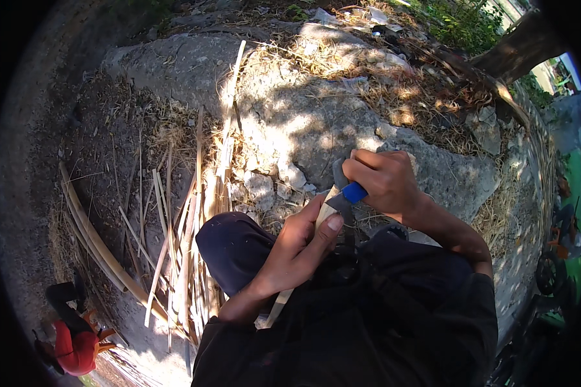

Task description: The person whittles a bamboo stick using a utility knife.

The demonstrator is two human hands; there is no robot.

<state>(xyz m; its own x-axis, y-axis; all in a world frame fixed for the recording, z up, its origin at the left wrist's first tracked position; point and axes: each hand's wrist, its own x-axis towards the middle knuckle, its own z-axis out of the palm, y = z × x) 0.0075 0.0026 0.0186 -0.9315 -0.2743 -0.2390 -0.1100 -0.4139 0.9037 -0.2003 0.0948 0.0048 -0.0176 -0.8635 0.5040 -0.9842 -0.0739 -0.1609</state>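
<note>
My left hand (300, 245) is closed around a pale split strip of wood or bamboo (279, 307), its thumb lying along the upper part. The strip slants from beside my left forearm up toward my right hand. My right hand (387, 184) is closed on a knife (354, 192) with a blue part at the grip. Its dark grey blade lies against the strip just above my left thumb, though how deep it sits cannot be made out. Both hands are in front of my body, above my bent knees.
Long split strips (190, 251) lie in a loose pile to my left, near a curved thicker pole (100, 245). Before me is a rough rock slab (348, 122) with loose stones and dry grass. A person in red (76, 348) sits at the lower left. A trunk (523, 48) leans at the upper right.
</note>
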